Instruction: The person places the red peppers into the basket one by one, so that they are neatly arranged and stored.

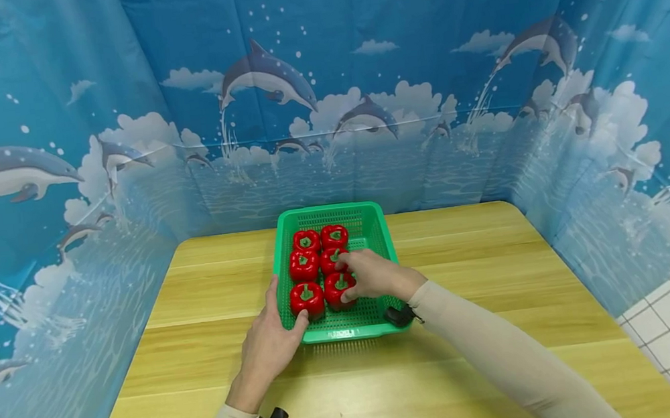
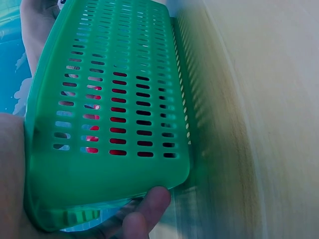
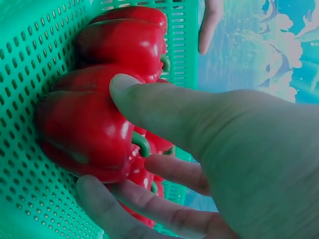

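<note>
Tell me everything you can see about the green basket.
The green basket is a shallow rectangular tray of what looks like plastic, its floor and walls pierced with rows of small slots. It sits flat on the wooden table, near the far edge. Six red peppers fill its left side in two columns. The left hand holds its near left corner, while the right hand grips one pepper inside it.

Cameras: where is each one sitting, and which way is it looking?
Head: looks down from above at the wooden table, green basket and red peppers; both hands and sleeves show.
Left wrist: beside the basket's slotted wall; left hand grips its rim.
Right wrist: inside the basket; right hand grips a pepper.
All three share the basket.
</note>
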Available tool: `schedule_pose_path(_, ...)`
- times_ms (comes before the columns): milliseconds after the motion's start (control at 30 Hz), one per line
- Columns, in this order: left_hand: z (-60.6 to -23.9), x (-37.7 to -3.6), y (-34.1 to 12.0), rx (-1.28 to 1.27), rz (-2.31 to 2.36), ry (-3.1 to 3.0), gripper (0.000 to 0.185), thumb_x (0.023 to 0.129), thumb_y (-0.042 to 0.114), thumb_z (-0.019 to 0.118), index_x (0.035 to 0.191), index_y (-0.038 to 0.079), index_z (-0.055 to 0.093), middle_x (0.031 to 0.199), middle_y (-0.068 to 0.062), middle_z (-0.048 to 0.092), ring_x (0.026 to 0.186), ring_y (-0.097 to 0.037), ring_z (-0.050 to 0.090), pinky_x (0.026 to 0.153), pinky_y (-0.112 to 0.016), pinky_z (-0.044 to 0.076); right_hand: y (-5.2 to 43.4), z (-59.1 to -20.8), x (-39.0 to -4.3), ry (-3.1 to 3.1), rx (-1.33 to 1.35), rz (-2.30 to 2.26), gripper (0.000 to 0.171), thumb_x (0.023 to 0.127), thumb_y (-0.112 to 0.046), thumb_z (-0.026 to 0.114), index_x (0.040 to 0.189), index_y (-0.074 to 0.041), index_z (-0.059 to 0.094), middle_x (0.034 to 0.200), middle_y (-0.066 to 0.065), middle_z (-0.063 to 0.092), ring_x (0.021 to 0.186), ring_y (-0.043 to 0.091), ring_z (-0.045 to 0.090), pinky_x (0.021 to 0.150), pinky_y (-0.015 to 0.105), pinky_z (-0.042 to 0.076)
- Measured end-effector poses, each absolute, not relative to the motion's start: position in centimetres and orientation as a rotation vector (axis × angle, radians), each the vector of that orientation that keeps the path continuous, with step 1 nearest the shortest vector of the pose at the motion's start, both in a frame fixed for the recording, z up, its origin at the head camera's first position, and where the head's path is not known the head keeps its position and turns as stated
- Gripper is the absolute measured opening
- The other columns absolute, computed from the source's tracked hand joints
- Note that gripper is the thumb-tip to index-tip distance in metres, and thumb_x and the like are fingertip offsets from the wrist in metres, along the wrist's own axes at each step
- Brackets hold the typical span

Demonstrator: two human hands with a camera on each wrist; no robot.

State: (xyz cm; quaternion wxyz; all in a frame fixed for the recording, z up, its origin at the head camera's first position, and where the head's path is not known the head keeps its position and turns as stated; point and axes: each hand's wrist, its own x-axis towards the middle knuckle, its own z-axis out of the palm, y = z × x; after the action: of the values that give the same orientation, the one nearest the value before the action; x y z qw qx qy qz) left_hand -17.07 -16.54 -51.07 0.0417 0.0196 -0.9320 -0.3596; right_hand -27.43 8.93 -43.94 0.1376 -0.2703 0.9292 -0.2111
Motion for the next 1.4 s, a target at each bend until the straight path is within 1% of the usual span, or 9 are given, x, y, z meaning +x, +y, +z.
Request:
schedule_pose_path(233,-50.8,-17.1,-16.7,0.060,-1.106,-2.874,0.106,0.109,0.051,0.075,0.190,0.025,0.012,0.175,-0.026,0.058,0.052,-0.020,0.044,0.049,-0.033,0.033,10.0,-43.4,-26.9,2.684,-0.741,-0.675,0.067,0.105,-0.029,0.091,0.159,-0.001,0.064,0.150,0.020,0.075,0.141,0.041,0.069,0.111,0.053,0.064)
schedule_pose_path(433,-50.7,-17.2,-16.9,0.050,-1.075,-2.894,0.105,0.110,0.053,0.074,0.190,0.023,0.013,0.178,-0.026,0.054,0.066,-0.027,0.064,0.050,-0.037,0.039,11.3,-42.8,-26.4,2.664,-0.736,-0.807,0.063,0.109,-0.028,0.085,0.161,-0.001,0.062,0.152,0.027,0.072,0.127,0.039,0.077,0.103,0.052,0.067)
schedule_pose_path(600,-50.6,-17.1,-17.2,0.041,-1.054,-2.903,0.104,0.111,0.054,0.074,0.190,0.022,0.013,0.179,-0.028,0.051,0.098,-0.045,0.081,0.054,-0.039,0.047,12.7,-42.5,-25.9,2.667,-0.720,-0.937,0.063,0.112,-0.026,0.081,0.166,-0.003,0.057,0.155,0.025,0.070,0.130,0.040,0.078,0.107,0.052,0.068)
schedule_pose_path(767,-50.3,-17.0,-17.5,0.031,-1.048,-2.917,0.104,0.112,0.056,0.072,0.190,0.021,0.013,0.181,-0.029,0.048,0.129,-0.058,0.076,0.065,-0.045,0.058,14.3,-42.6,-25.4,2.712,-0.739,-1.036,0.059,0.113,-0.026,0.079,0.165,-0.003,0.060,0.153,0.024,0.072,0.133,0.044,0.077,0.107,0.054,0.068)
schedule_pose_path(933,-49.9,-17.2,-18.4,0.013,-1.014,-2.947,0.101,0.112,0.059,0.068,0.190,0.025,0.014,0.177,-0.030,0.052,0.123,-0.055,0.078,0.069,-0.049,0.059,15.8,-43.4,-24.8,2.753,-0.754,-1.158,0.053,0.114,-0.023,0.078,0.162,-0.005,0.063,0.154,0.021,0.073,0.126,0.038,0.080,0.101,0.051,0.070)
schedule_pose_path(1067,-49.5,-17.3,-19.2,-0.006,-0.992,-2.969,0.098,0.112,0.060,0.068,0.190,0.029,0.017,0.167,-0.029,0.060,0.095,-0.038,0.077,0.062,-0.042,0.051,17.1,-44.3,-24.3,2.780,-0.769,-1.243,0.050,0.115,-0.022,0.077,0.161,-0.007,0.064,0.158,0.020,0.070,0.129,0.038,0.079,0.105,0.054,0.069)
schedule_pose_path(1200,-49.4,-17.7,-20.0,-0.032,-0.990,-2.973,0.095,0.112,0.059,0.070,0.189,0.031,0.021,0.152,-0.026,0.064,0.076,-0.027,0.061,0.059,-0.038,0.043,18.6,-45.3,-23.8,2.841,-0.772,-1.261,0.053,0.115,-0.023,0.077,0.163,-0.006,0.063,0.160,0.022,0.066,0.135,0.043,0.074,0.110,0.062,0.066)
schedule_pose_path(1267,-49.3,-17.9,-20.2,-0.061,-0.985,-2.966,0.094,0.113,0.060,0.070,0.189,0.029,0.024,0.143,-0.024,0.065,0.075,-0.026,0.057,0.060,-0.038,0.043,19.4,-45.8,-23.5,2.896,-0.763,-1.224,0.055,0.115,-0.024,0.077,0.164,-0.007,0.062,0.160,0.021,0.065,0.138,0.044,0.071,0.110,0.064,0.065)
schedule_pose_path(1400,-49.1,-18.5,-21.0,-0.121,-0.959,-2.938,0.088,0.115,0.059,0.067,0.187,0.025,0.029,0.146,-0.021,0.063,0.098,-0.029,0.070,0.069,-0.039,0.054,21.1,-46.9,-23.3,2.990,-0.739,-1.143,0.058,0.114,-0.029,0.079,0.167,-0.012,0.061,0.165,0.018,0.060,0.145,0.043,0.065,0.114,0.065,0.061)
